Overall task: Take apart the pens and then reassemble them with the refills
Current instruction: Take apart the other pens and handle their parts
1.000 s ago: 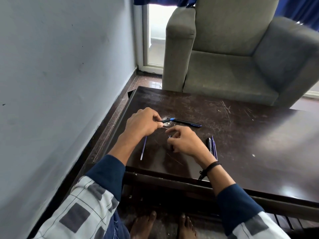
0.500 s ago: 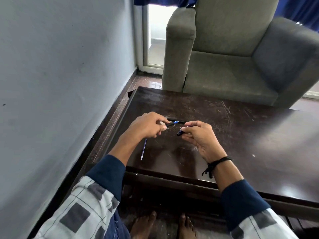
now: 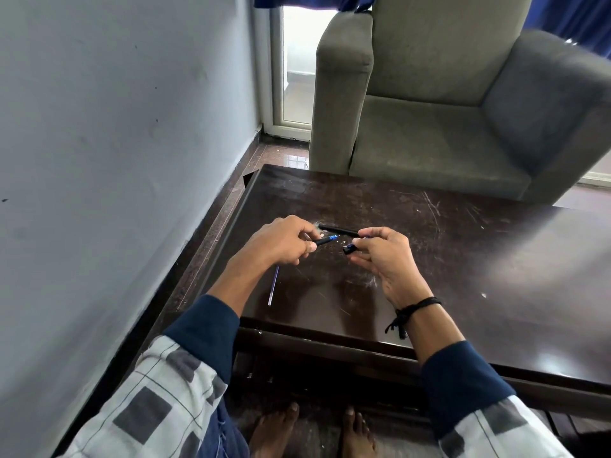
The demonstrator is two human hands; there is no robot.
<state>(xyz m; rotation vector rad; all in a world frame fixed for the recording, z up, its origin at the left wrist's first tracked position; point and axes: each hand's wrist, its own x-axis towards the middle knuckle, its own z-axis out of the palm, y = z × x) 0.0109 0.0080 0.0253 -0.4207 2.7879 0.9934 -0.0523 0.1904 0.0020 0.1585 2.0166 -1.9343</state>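
Left hand (image 3: 281, 241) pinches a dark pen section with blue tip (image 3: 325, 240), grip closed on it, tip aimed toward the right hand so the parts can line up. Right hand (image 3: 383, 256) has its grip closed on a small black pen piece (image 3: 349, 248), likely a cap or end section, held just apart from the blue tip, probably about to join or just separated, cannot tell which. Both are held just above the bench (image 3: 429, 259). Black pen barrel (image 3: 339, 230) lies on the bench just behind the hands; loose blue refill (image 3: 273, 285) lies on the bench under the left wrist, near side of the barrel. Grey armchair (image 3: 446, 110) beyond the bench, wall to the left; nothing blocks the space between the hands
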